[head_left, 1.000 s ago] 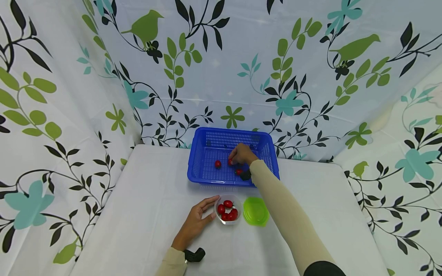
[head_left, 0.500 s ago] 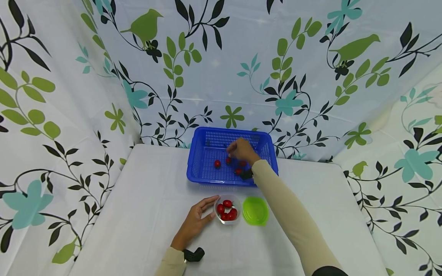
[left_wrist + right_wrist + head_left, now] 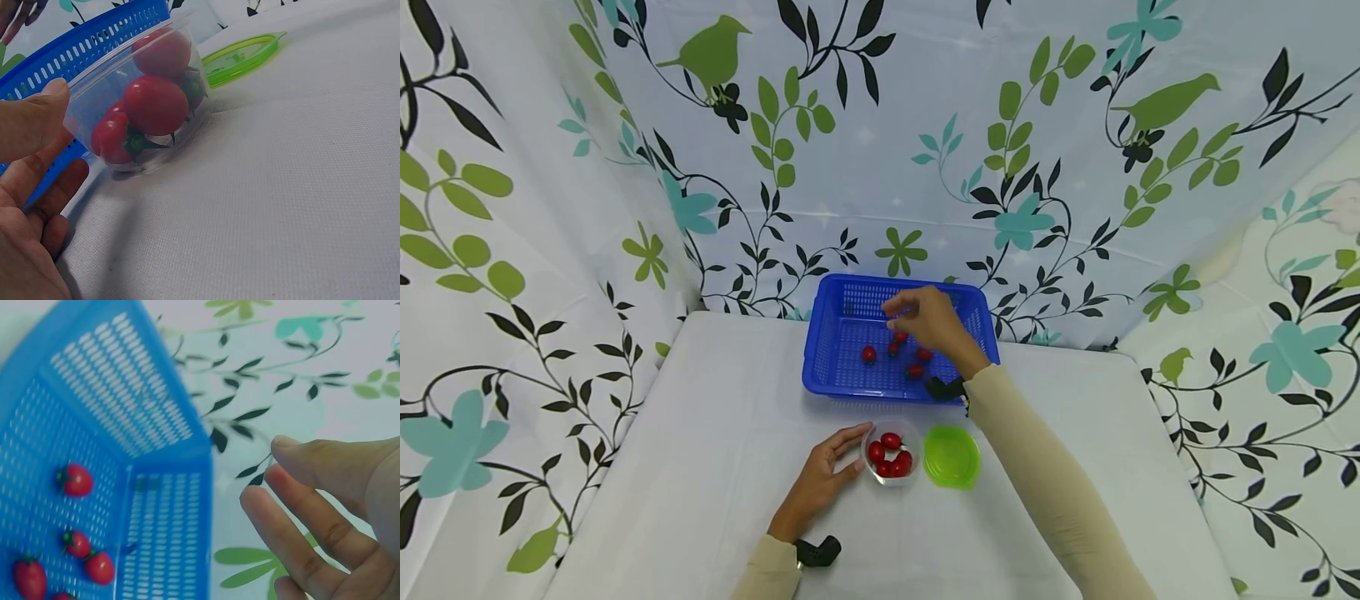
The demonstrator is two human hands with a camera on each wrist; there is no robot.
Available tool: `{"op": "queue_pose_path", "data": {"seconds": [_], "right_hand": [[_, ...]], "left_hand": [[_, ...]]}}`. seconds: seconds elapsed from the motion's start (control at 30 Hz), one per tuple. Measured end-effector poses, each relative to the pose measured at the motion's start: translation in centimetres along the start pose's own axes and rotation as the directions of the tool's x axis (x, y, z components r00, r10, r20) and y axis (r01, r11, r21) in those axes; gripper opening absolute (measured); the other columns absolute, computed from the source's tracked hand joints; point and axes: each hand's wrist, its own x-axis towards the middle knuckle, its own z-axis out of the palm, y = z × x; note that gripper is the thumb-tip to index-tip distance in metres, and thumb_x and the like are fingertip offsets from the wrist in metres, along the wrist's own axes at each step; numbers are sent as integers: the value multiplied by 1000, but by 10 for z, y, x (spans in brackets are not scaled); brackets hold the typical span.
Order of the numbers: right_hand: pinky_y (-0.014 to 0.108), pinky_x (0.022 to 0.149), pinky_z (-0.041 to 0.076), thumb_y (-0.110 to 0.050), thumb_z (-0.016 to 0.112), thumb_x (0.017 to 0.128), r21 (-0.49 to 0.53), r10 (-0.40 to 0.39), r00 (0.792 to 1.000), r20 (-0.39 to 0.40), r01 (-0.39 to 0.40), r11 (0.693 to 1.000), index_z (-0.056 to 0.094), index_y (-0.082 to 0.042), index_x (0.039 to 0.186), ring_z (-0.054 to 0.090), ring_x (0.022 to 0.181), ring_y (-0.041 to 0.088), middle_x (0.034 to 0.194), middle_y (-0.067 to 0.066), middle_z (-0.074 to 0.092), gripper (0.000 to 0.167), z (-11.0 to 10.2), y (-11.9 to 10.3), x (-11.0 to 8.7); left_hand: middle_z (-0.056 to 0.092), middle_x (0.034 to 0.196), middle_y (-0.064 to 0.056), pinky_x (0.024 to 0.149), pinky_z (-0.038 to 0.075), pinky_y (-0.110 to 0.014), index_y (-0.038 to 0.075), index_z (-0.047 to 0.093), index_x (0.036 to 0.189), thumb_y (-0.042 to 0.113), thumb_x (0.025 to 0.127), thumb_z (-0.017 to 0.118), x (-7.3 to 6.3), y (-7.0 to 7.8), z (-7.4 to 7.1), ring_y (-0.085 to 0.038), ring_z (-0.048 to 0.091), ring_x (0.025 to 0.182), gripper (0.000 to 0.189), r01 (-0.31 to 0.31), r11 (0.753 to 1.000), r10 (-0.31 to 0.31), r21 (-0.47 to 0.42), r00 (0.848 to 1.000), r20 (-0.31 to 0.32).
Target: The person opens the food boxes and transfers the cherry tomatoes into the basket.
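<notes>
My left hand [image 3: 820, 482] cups the left side of a clear round plastic container [image 3: 87, 94], thumb against its wall and index finger near its rim. Several red cherry tomatoes [image 3: 156, 105] with green stems lie inside. Above the back part of a blue plastic basket [image 3: 820, 367] is my right hand [image 3: 928, 321], its thumb and fingers spread apart with nothing between them in the right wrist view. Several more cherry tomatoes [image 3: 76, 480] lie scattered on the basket floor, one partly beneath the hand in the head view.
A bright green lid [image 3: 952, 457] lies on the white tablecloth [image 3: 730, 400], just right of the container. The basket stands at the table's back edge against a leaf-patterned curtain [image 3: 850, 167]. Patterned curtains also flank both sides.
My right hand has lifted away from a cherry tomato in the basket and moved toward the back, its fingers parting. My left hand stays at the container.
</notes>
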Motion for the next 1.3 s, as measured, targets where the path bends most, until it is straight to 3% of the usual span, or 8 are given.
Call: {"op": "queue_pose_path", "data": {"seconds": [0.33,0.53,0.73,0.93,1.1,1.3], "right_hand": [[49,104,59,-21,81,96,54,-5,997,-72,9,998,79,-21,123,75,113,21,119,1,80,27,-3,-17,-52],[46,97,62,-20,83,94,100,-29,991,-133,43,994,79,-20,122,76,112,21,119,1,81,28,12,-14,-83],[49,99,61,-24,84,94,134,18,987,-163,4,991,78,-20,125,75,113,23,121,1,80,32,32,-11,-106],[52,104,59,-23,84,93,191,93,985,-148,-64,980,77,-21,128,74,118,25,125,1,79,35,45,-3,-124],[55,109,55,-18,83,94,270,132,987,-89,-104,957,75,-19,131,72,122,25,128,1,78,37,60,8,-140],[54,108,57,-18,80,96,286,169,985,-36,-152,946,75,-20,131,73,121,25,130,-2,77,35,82,23,-152]], "left_hand": [[53,163,-3,121,27,-9,20,53,156,8,106,64,1,-3,1,-28,42,156,52,-15,1000,15,6,1000,6],[52,163,-3,121,28,-10,20,53,156,9,106,64,2,-4,1,-27,42,156,52,-8,1000,8,8,1000,9],[53,163,-2,120,28,-9,22,52,156,9,106,63,1,-3,1,-27,43,156,52,-4,1000,4,14,1000,4],[52,164,-3,120,28,-8,20,51,157,8,107,62,0,0,2,-29,42,156,53,-6,1000,6,3,1000,5],[52,164,-4,120,29,-8,17,50,157,9,107,62,0,1,3,-30,43,156,53,-17,1000,17,-1,1000,3],[52,164,-5,120,29,-9,17,51,157,9,107,63,-1,1,3,-31,43,156,53,-26,1000,26,-3,1000,-2]]}}
